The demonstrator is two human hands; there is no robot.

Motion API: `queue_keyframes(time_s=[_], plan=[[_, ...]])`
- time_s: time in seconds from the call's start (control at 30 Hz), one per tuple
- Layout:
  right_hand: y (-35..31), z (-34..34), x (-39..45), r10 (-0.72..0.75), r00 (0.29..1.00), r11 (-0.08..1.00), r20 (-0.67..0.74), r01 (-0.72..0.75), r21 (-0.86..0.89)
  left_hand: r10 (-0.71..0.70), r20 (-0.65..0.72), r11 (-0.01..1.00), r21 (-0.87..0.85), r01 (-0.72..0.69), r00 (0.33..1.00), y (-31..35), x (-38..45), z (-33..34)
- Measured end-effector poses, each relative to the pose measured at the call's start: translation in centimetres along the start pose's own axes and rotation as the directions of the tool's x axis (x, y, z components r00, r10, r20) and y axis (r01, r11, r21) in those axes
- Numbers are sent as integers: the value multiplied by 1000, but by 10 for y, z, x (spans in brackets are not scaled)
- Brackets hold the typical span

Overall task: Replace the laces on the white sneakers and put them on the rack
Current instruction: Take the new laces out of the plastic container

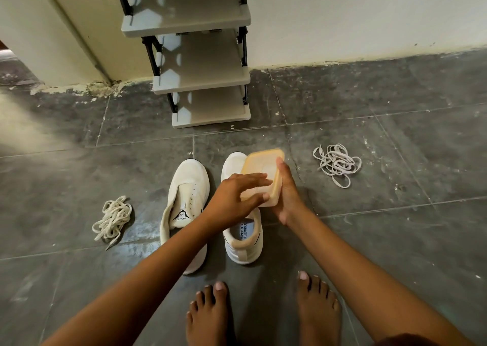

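Observation:
Two white sneakers without laces stand side by side on the dark tile floor, the left sneaker [184, 203] and the right sneaker [243, 243]. Above the right sneaker I hold a small yellow-lidded plastic box [263, 171]. My right hand [286, 192] grips its right side and underside. My left hand [237, 198] lies over the lid, thumb at its near edge. A bundle of cream laces [113, 218] lies left of the shoes. A bundle of whiter laces [337, 162] lies to the right.
A grey shoe rack [210, 113] with several tiers stands against the wall straight ahead, its shelves bare. My two bare feet [263, 311] are on the floor just behind the sneakers. A wall corner juts out at the left.

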State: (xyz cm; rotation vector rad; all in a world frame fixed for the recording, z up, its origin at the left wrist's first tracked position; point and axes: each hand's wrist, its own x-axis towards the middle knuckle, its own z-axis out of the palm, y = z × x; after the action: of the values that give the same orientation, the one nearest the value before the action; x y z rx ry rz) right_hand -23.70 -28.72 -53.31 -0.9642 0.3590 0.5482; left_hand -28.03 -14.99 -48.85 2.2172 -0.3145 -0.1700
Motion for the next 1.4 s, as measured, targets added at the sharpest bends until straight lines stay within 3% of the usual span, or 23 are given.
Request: queue_keyframes(time_s=[0.07,0.13,0.2,0.27,0.37,0.63,0.83,1.07,1.23,1.4], plan=[[-1,0,1,-30,999,1000,-25,30,-6,-64,-111,998,20,67,992,-3,0,1],[-2,-2,3,-74,995,997,-74,72,-21,-223,-256,973,-3,230,940,-6,-2,0],[-2,-3,3,-102,988,994,-114,97,-45,-423,-164,896,-223,384,891,-9,-2,-7],[0,-3,4,-111,981,991,-160,98,-88,-479,77,752,-477,455,874,-12,-4,-12],[3,3,5,-143,964,983,-227,111,-147,-424,167,718,-536,443,890,-17,-5,-17],[-8,11,6,-219,949,965,-228,177,-192,-461,169,681,-562,469,871,-24,0,-19],[-12,10,7,-161,967,960,-199,106,-260,-472,181,683,-544,487,863,-24,4,-24],[-12,25,4,-172,974,927,-148,109,-360,-611,15,585,-665,464,791,-7,38,-38],[-20,25,8,-227,951,889,-208,116,-443,-561,61,555,-712,430,826,-7,41,-30],[-25,23,7,-316,914,821,-256,128,-557,-594,-24,575,-712,403,804,-8,42,-23]])
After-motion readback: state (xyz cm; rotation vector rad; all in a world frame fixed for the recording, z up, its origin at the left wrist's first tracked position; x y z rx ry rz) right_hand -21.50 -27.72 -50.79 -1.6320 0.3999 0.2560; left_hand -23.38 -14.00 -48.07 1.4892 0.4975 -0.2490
